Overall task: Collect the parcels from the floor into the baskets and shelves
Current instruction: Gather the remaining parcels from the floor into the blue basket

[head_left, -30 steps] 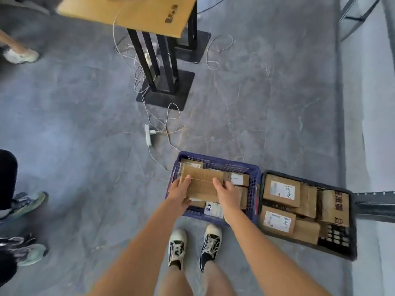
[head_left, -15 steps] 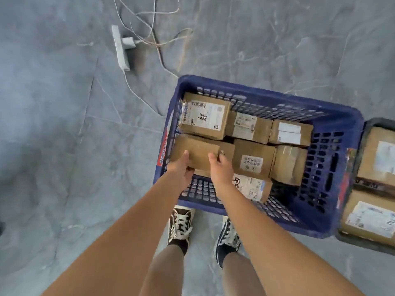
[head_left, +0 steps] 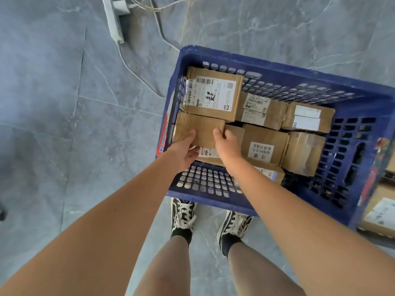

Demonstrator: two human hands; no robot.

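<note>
White power strip with trailing cables on grey marble-pattern floor, upper left. Blue perforated plastic basket holds several brown cardboard parcels. Left hand and right hand hold plain brown cardboard parcel at basket's left wall, thumbs on top, other fingers hidden beneath. Large labelled cardboard parcel just behind it. Second container with parcels at right edge.
</note>
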